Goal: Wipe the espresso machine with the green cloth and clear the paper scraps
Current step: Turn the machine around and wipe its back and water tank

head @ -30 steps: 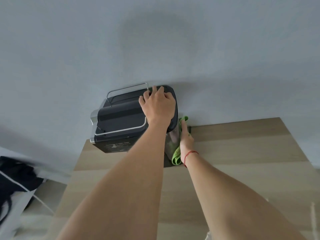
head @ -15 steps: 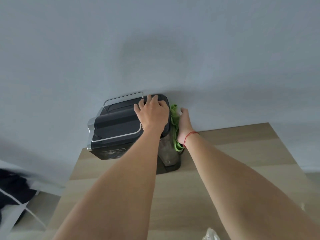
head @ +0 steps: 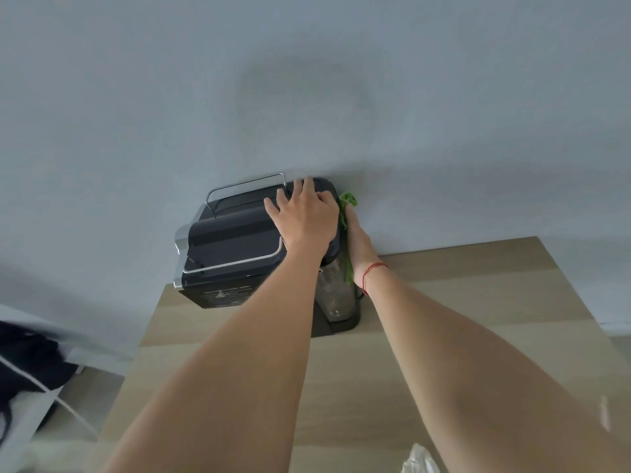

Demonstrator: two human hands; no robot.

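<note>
A black espresso machine (head: 232, 247) with silver rails stands at the back of the wooden table (head: 478, 302), against the wall. My left hand (head: 307, 216) lies flat, fingers spread, on the machine's top right corner. My right hand (head: 358, 247) presses the green cloth (head: 346, 203) against the machine's right side, next to its clear water tank (head: 336, 291). The cloth sticks out above my fingertips and below my palm. A white crumpled paper scrap (head: 421, 460) lies at the table's near edge, partly cut off by the frame.
A grey wall (head: 307, 80) rises right behind the machine. Left of the table, lower down, dark fabric (head: 27, 363) and a white cable (head: 68, 407) lie on a pale surface. A thin pale scrap (head: 604, 413) sits near the table's right edge.
My right hand with the cloth has slid up the machine's right side, from near the tank's base to its upper corner. My left hand stayed on top.
</note>
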